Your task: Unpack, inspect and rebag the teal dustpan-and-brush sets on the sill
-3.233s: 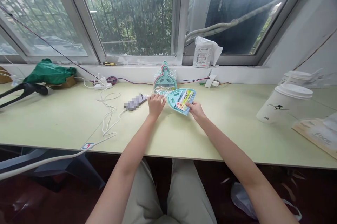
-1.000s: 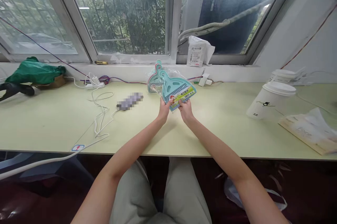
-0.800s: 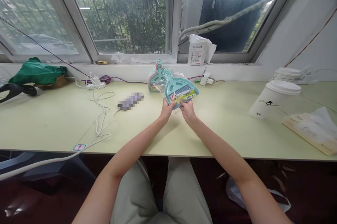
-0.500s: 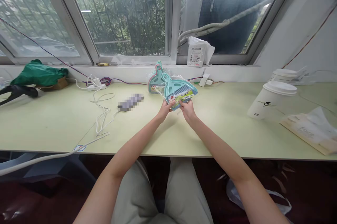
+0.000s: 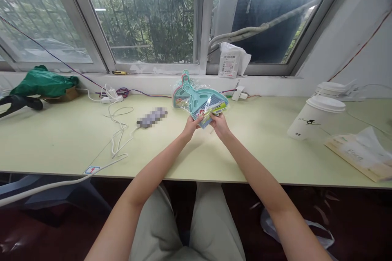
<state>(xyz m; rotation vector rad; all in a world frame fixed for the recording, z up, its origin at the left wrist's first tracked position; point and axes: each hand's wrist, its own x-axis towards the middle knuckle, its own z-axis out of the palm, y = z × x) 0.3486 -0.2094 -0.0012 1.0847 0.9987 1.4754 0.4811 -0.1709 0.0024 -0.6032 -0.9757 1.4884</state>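
A teal dustpan and brush set in clear wrapping, with a yellow-green label, is held above the table, tilted with its handle toward the upper left. My left hand grips its lower left edge, fingers closed. My right hand is closed on the lower right edge near the label. Behind it, against the wall below the window, several similar wrapped dustpans in teal and pink stand in a stack, partly hidden by the held one.
White cables and a power strip lie left, beside a pixelated object. A green bag is far left. White cups and a tissue pack stand right. A white package sits on the sill.
The held dustpan set has turned slightly, its handle shifting left and down over the stack. Both hands keep their hold, and the right hand has moved a little to the right.
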